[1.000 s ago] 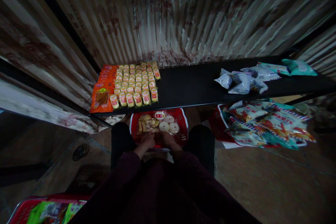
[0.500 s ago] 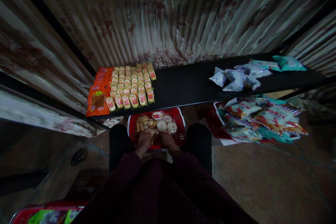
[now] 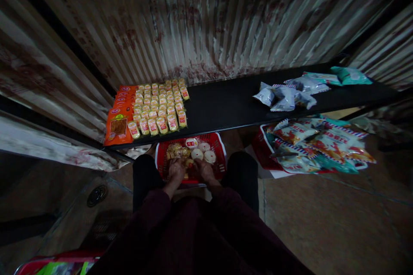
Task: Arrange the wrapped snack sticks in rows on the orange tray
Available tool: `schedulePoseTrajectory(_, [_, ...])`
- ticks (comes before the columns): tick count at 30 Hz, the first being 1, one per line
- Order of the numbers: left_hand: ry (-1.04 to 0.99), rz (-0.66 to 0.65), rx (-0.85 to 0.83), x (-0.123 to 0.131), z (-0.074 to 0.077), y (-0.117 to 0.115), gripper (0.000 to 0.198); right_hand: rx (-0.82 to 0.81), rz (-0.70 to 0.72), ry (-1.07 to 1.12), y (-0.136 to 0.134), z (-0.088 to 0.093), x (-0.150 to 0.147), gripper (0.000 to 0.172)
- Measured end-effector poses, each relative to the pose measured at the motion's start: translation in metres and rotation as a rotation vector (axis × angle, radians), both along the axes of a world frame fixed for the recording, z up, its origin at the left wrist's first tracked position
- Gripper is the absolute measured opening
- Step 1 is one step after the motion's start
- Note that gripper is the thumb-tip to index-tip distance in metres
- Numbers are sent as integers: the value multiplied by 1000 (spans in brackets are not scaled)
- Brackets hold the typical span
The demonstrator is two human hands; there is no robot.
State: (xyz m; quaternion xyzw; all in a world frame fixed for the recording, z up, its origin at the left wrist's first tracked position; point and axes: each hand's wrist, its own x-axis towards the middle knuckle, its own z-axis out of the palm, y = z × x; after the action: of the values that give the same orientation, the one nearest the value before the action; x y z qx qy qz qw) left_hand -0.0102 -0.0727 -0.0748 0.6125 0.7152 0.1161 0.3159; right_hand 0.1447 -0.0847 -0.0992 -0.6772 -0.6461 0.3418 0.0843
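A red plastic basket (image 3: 222, 150) with a white rim stands on the floor between my knees, holding clear-wrapped pastries. Round white pastries (image 3: 197, 154) fill its right side, and yellowish wrapped pastries (image 3: 177, 151) lie at the left. My left hand (image 3: 176, 171) reaches into the near left part, its fingers curled. Close beside it, my right hand (image 3: 204, 170) is closed too, fingers pointing inward. Between their fingertips shows a small wrapped snack (image 3: 189, 164), dim and partly covered. The fingertips themselves are hard to make out.
Above the basket runs a black shelf (image 3: 219, 105). Rows of small wrapped cakes (image 3: 158, 107) and orange packets (image 3: 118, 118) stand at its left, silvery bags (image 3: 285, 94) at its right. Another red basket (image 3: 263, 150) heaped with snack bags is right of my knee; a third basket (image 3: 29, 266) sits lower left.
My hands have shifted slightly among the pastries, and the snack between them shows more plainly. The whole view has moved a little; the shelf goods stay as they were.
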Motion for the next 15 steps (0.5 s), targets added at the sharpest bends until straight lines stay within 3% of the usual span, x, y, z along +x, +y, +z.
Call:
schedulePoseTrajectory(3, [-30,54,-13,12,2,6,28,34,-189,155,1,-3,4,35])
schedulePoseTrajectory(6, [-202,188,-85,26,-2,9,33,67,-326,405,4,-11,7,36])
schedulePoseTrajectory(11, [-554,361,-129,42,-10,7,53,89,-397,713,6,-19,8,42])
schedulePoseTrajectory(15, [-620,391,-96,41,-7,7,62,39,-430,829,4,-12,8,48])
